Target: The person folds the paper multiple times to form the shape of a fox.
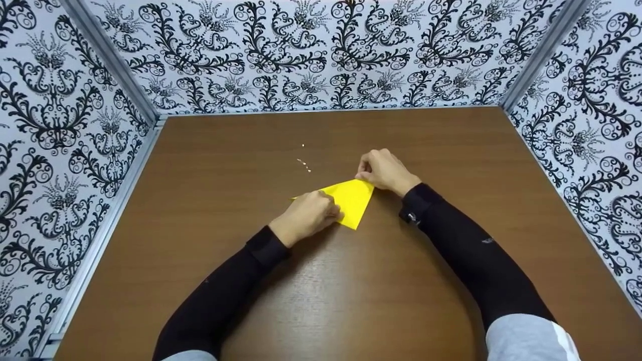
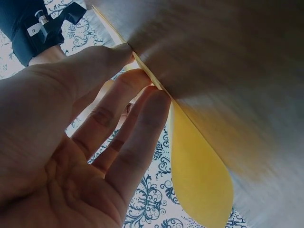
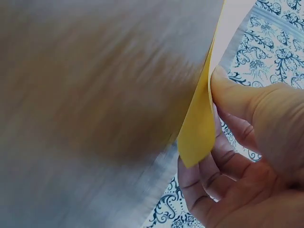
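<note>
A sheet of yellow paper [image 1: 354, 198], folded over, lies at an angle on the brown table with a corner toward the person. The left hand [image 1: 308, 215] is at its left part, fingers bent. In the left wrist view the thumb and fingertips meet the paper's folded edge, and a yellow flap [image 2: 202, 166] bows out beyond them. At the paper's upper right corner, the right hand [image 1: 385, 170] pinches the edge. The right wrist view shows its thumb on a pale side of the sheet, with a yellow curled part [image 3: 197, 137] against the fingers.
Small whitish specks [image 1: 305, 165] lie on the brown table [image 1: 225, 160] beyond the paper. Walls with a black-and-white floral pattern [image 1: 281, 50] stand at the back and both sides, joined by grey metal posts [image 1: 115, 65].
</note>
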`<state>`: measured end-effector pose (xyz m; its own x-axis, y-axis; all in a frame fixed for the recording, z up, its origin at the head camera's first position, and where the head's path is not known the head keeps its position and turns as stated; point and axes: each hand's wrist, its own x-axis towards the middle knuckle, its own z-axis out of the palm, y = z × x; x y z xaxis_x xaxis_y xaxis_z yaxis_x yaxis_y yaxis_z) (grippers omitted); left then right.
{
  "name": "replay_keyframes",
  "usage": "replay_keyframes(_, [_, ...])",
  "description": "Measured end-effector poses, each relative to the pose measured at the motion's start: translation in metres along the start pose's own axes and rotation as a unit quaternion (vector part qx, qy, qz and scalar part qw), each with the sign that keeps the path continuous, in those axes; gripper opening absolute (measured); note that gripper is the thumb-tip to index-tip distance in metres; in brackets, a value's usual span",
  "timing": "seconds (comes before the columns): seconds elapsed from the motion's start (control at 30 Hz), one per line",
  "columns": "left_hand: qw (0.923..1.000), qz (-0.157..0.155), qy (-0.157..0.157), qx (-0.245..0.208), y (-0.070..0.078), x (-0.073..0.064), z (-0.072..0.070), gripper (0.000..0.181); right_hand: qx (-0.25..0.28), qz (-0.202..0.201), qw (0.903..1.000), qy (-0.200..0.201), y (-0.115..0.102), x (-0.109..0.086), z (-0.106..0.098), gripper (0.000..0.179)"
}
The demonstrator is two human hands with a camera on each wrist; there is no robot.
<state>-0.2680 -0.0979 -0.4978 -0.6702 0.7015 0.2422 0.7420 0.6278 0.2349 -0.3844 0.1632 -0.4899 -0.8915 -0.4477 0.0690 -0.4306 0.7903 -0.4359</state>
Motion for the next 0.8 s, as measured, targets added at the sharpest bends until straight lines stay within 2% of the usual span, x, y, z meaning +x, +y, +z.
replay_keyframes(0.17, [0.9999, -0.007, -0.005, -0.008, 0.0, 0.001, 0.0, 0.017, -0.011, 0.021, 0.9997, 0.004, 0.008, -0.004, -0.005, 0.016])
replay_keyframes(0.57, [1.0, 0.003, 0.004, 0.0, 0.001, 0.001, -0.001, 0.014, -0.048, 0.085, 0.995, 0.02, 0.033, -0.013, -0.021, 0.02])
replay_keyframes(0.8, [0.9999, 0.006, 0.011, -0.009, 0.003, 0.002, -0.002, 0.018, -0.045, 0.112, 0.9924, 0.022, 0.043, -0.017, -0.028, 0.02])
